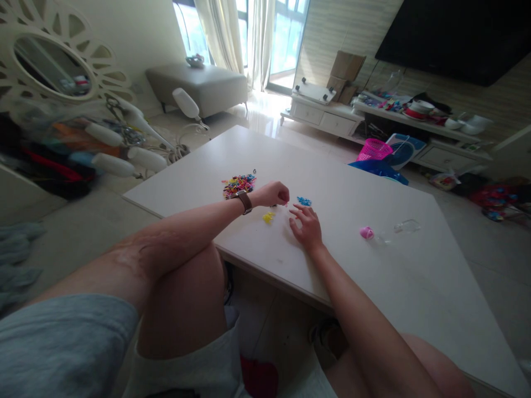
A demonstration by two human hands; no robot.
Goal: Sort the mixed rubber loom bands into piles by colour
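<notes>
- The left hand (pixel 274 194) curls into a closed grip; whatever sits inside is too small to make out.
- The multicoloured heap (pixel 239 185) near the table's (pixel 373 276) far left edge is too small to identify piece by piece.
- The table's near right corner is cut off by the picture's edge.

The counter (pixel 373 265) has a smooth, matt pale top. The mixed heap of small pieces (pixel 239 185) looks like bright glossy plastic, as do the yellow bits (pixel 268 218) and blue bits (pixel 304 201). The bottle (pixel 401 228) is clear plastic with a pink cap (pixel 366 232). The floor (pixel 253 113) is glossy tile.
</notes>
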